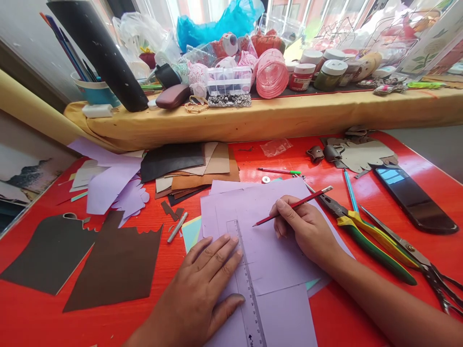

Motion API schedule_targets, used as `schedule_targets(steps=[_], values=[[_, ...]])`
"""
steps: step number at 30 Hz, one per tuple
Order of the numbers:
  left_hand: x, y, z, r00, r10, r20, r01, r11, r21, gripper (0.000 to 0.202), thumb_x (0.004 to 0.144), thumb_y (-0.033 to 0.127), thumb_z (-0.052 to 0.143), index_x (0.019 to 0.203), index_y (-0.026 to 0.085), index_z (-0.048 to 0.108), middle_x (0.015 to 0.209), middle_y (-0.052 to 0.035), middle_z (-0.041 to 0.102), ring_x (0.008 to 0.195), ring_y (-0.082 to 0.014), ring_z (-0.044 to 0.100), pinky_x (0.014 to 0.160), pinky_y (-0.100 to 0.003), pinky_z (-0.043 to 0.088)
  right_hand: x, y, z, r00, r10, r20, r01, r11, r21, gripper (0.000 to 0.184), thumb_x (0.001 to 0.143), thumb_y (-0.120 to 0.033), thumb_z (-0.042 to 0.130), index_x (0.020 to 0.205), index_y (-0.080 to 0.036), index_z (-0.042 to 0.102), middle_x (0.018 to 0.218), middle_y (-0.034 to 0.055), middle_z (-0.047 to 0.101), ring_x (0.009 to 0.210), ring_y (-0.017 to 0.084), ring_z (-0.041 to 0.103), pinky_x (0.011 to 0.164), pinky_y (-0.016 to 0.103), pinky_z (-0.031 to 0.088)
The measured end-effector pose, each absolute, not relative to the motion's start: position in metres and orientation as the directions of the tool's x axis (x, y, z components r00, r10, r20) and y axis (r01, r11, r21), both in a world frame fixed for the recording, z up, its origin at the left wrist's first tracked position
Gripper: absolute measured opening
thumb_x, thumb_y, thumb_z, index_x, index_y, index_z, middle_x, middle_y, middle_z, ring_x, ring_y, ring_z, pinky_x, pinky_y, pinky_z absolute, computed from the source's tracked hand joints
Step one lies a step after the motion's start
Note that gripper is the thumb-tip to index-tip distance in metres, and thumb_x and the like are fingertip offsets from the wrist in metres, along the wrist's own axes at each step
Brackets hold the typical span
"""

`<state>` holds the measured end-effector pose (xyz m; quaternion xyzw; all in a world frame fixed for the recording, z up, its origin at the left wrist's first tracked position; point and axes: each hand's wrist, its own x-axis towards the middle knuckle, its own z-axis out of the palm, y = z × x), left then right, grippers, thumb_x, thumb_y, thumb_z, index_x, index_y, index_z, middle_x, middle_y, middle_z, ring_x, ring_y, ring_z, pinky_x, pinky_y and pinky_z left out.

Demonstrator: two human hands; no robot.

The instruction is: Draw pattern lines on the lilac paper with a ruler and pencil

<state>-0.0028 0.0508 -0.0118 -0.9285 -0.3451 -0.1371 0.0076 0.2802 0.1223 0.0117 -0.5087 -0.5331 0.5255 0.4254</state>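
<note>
My left hand [204, 284] lies flat, fingers spread, pressing a clear ruler [249, 299] onto lilac paper [275, 260] on the red table. My right hand [307, 229] is closed on a red pencil [292, 206] whose tip rests on the paper just right of the ruler's top end. Faint pencil lines run along the sheet near the ruler.
Brown leather pieces [115, 265] lie at the left, with a stack of leather [188, 168] behind. Yellow-green pliers [369, 236], scissors [415, 260] and a black phone [412, 197] lie at the right. A cluttered shelf [253, 120] with jars and boxes runs along the back.
</note>
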Motion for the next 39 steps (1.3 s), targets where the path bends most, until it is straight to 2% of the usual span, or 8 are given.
schedule_targets(steps=[5, 11, 18, 24, 35, 39], values=[[-0.0026, 0.0515, -0.0121, 0.724, 0.634, 0.271, 0.641, -0.764, 0.072, 0.056, 0.115, 0.043, 0.053, 0.165, 0.017, 0.052, 0.171, -0.0077, 0.053, 0.158, -0.0272, 0.049, 0.134, -0.047, 0.034, 0.2806, 0.1213, 0.0134, -0.17, 0.984, -0.053, 0.083, -0.039, -0.996, 0.053, 0.105, -0.07, 0.065, 0.086, -0.022, 0.074, 0.06, 0.0, 0.066, 0.056, 0.017, 0.056, 0.058, 0.031, 0.042], [-0.0008, 0.0519, -0.0105, 0.72, 0.636, 0.276, 0.645, -0.761, 0.07, 0.053, 0.118, 0.042, 0.048, 0.164, 0.017, 0.053, 0.173, -0.005, 0.052, 0.161, -0.024, 0.044, 0.137, -0.044, 0.023, 0.2796, 0.1209, 0.0102, -0.253, 0.967, -0.016, 0.044, -0.005, -0.999, 0.046, 0.11, -0.062, 0.063, 0.094, -0.021, 0.077, 0.073, 0.0013, 0.071, 0.062, 0.016, 0.066, 0.057, 0.029, 0.046], [-0.0007, 0.0514, -0.0104, 0.719, 0.634, 0.284, 0.644, -0.762, 0.07, 0.054, 0.117, 0.043, 0.05, 0.164, 0.017, 0.053, 0.171, -0.0064, 0.054, 0.159, -0.0257, 0.047, 0.135, -0.045, 0.028, 0.2794, 0.1208, 0.0061, -0.308, 0.951, 0.011, 0.069, 0.034, -0.997, 0.043, 0.112, -0.059, 0.061, 0.1, -0.021, 0.078, 0.085, 0.0037, 0.077, 0.067, 0.017, 0.071, 0.062, 0.03, 0.053], [-0.0017, 0.0506, -0.0115, 0.718, 0.644, 0.263, 0.647, -0.757, 0.09, 0.058, 0.114, 0.041, 0.055, 0.166, 0.017, 0.05, 0.172, -0.0087, 0.052, 0.158, -0.0284, 0.049, 0.133, -0.048, 0.035, 0.2791, 0.1205, 0.0062, -0.346, 0.938, 0.026, 0.132, 0.076, -0.988, 0.04, 0.114, -0.054, 0.058, 0.103, -0.021, 0.079, 0.09, 0.0039, 0.079, 0.07, 0.017, 0.071, 0.069, 0.032, 0.055], [-0.0008, 0.0498, -0.0114, 0.718, 0.641, 0.271, 0.65, -0.757, 0.071, 0.056, 0.116, 0.041, 0.051, 0.166, 0.017, 0.051, 0.174, -0.0063, 0.051, 0.16, -0.0265, 0.046, 0.134, -0.047, 0.031, 0.2789, 0.1198, 0.0047, -0.362, 0.932, 0.024, 0.178, 0.094, -0.98, 0.039, 0.115, -0.052, 0.057, 0.102, -0.021, 0.078, 0.091, 0.0043, 0.079, 0.072, 0.018, 0.072, 0.072, 0.033, 0.055], [-0.0014, 0.0499, -0.0118, 0.717, 0.643, 0.268, 0.649, -0.757, 0.081, 0.057, 0.114, 0.041, 0.054, 0.166, 0.017, 0.051, 0.173, -0.0073, 0.051, 0.158, -0.0275, 0.048, 0.133, -0.048, 0.033, 0.2784, 0.1198, 0.0044, -0.355, 0.935, 0.028, 0.193, 0.102, -0.976, 0.04, 0.115, -0.052, 0.057, 0.101, -0.021, 0.078, 0.092, 0.0042, 0.079, 0.072, 0.018, 0.071, 0.072, 0.033, 0.055]])
